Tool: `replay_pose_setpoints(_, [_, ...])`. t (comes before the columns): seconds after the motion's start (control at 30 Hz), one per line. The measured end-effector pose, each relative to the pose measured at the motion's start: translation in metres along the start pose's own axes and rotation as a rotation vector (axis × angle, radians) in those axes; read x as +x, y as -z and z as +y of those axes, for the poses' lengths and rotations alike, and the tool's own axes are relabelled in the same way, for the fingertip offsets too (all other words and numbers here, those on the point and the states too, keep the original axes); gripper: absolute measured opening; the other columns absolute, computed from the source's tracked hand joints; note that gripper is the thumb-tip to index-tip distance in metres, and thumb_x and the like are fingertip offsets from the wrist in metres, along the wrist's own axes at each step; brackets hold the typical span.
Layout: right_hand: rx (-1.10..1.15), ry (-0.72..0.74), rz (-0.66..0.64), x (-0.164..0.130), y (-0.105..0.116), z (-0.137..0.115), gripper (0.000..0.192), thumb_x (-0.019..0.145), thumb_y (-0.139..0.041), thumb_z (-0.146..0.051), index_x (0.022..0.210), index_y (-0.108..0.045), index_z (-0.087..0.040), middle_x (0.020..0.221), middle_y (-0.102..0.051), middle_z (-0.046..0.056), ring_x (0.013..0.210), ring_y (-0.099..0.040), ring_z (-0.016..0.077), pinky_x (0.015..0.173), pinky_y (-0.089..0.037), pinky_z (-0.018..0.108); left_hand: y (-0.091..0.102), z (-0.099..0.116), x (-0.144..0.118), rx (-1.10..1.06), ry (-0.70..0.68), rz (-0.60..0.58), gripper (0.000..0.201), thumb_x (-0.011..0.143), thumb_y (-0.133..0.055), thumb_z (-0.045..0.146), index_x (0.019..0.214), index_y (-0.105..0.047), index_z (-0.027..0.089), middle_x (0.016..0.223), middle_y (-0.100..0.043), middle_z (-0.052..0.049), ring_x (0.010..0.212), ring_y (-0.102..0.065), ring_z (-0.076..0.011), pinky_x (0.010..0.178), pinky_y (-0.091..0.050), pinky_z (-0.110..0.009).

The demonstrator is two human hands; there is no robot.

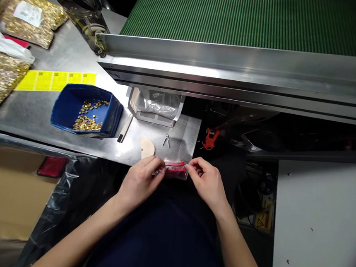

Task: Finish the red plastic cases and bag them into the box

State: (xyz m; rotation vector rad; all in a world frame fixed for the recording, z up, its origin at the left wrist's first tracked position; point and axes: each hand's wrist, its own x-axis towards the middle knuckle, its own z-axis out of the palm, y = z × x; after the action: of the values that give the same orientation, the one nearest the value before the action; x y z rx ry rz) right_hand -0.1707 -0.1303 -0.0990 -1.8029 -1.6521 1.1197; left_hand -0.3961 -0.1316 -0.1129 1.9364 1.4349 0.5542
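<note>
Both my hands meet at the near edge of a steel worktable (58, 114). My left hand (141, 180) pinches the left end of a small clear plastic bag with a red item inside (175, 169). The bag's right end is pinched by my right hand (206, 181). Just beyond the bag lie a small metal clip (166, 139) and a pale round wooden piece (147, 148). A blue bin (86, 109) holding several small gold parts sits to the left.
A green conveyor belt (256, 18) with a steel frame runs across the top. Bags of gold parts (30, 19) and a yellow label strip (56, 80) lie at far left. A white tray of clear bags (156, 106), a red tool (210, 138), a cardboard box (4, 193) and a white panel (320, 220) surround me.
</note>
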Motion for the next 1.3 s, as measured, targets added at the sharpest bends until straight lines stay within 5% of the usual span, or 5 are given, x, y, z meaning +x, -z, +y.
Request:
replay_pose_setpoints(0.27, [0.200, -0.168, 0.023, -0.028, -0.025, -0.007, 0.009, 0.096, -0.060, -0.028, 0.097, -0.068, -0.024, 0.087, -0.076, 0.000, 0.078, -0.074, 0.0175, 0.070, -0.056, 0.024, -0.017, 0.021, -0.016, -0.334, 0.313, 0.020, 0.012, 0.095, -0.063, 0.030, 0.089, -0.067, 0.021, 0.076, -0.071, 0.002, 0.062, -0.064, -0.0135, 0.059, -0.047, -0.024])
replay_pose_setpoints(0.47, [0.093, 0.018, -0.001, -0.039, -0.041, -0.004, 0.037, 0.096, -0.055, -0.013, 0.130, -0.062, -0.026, 0.113, -0.073, 0.005, 0.095, -0.072, 0.0196, 0.088, -0.058, 0.031, -0.026, 0.028, -0.026, -0.431, 0.239, -0.015, 0.022, 0.097, -0.062, 0.024, 0.117, -0.072, 0.025, 0.113, -0.079, -0.002, 0.097, -0.075, -0.0187, 0.085, -0.056, -0.026])
replay_pose_setpoints(0.73, [-0.139, 0.192, 0.058, -0.032, -0.047, 0.008, 0.025, 0.101, -0.052, -0.015, 0.115, -0.071, -0.023, 0.110, -0.072, 0.007, 0.103, -0.068, 0.0235, 0.095, -0.053, 0.035, -0.024, 0.017, -0.022, -0.445, 0.119, -0.084, 0.030, 0.098, -0.055, 0.015, 0.121, -0.071, 0.025, 0.117, -0.077, -0.003, 0.105, -0.073, -0.0196, 0.094, -0.055, -0.030])
replay_pose_setpoints(1.0, [0.048, 0.052, 0.122, -0.010, -0.031, 0.018, 0.018, 0.103, -0.057, -0.032, 0.099, -0.070, -0.021, 0.092, -0.073, 0.003, 0.077, -0.070, 0.0170, 0.069, -0.055, 0.025, -0.042, -0.027, -0.007, -0.517, 0.020, -0.146, 0.081, 0.081, -0.083, 0.029, 0.152, -0.044, 0.029, 0.158, -0.047, -0.010, 0.147, -0.042, -0.0324, 0.124, -0.031, -0.051])
replay_pose_setpoints(1.3, [-0.103, 0.166, -0.041, 0.001, 0.011, 0.025, 0.014, 0.100, -0.060, -0.023, 0.098, -0.074, -0.025, 0.094, -0.071, 0.002, 0.086, -0.065, 0.0196, 0.078, -0.047, 0.030, -0.041, -0.039, 0.017, -0.881, 0.247, -0.339, 0.051, 0.094, -0.067, 0.035, 0.143, -0.053, 0.024, 0.140, -0.063, -0.009, 0.130, -0.057, -0.0285, 0.114, -0.042, -0.042])
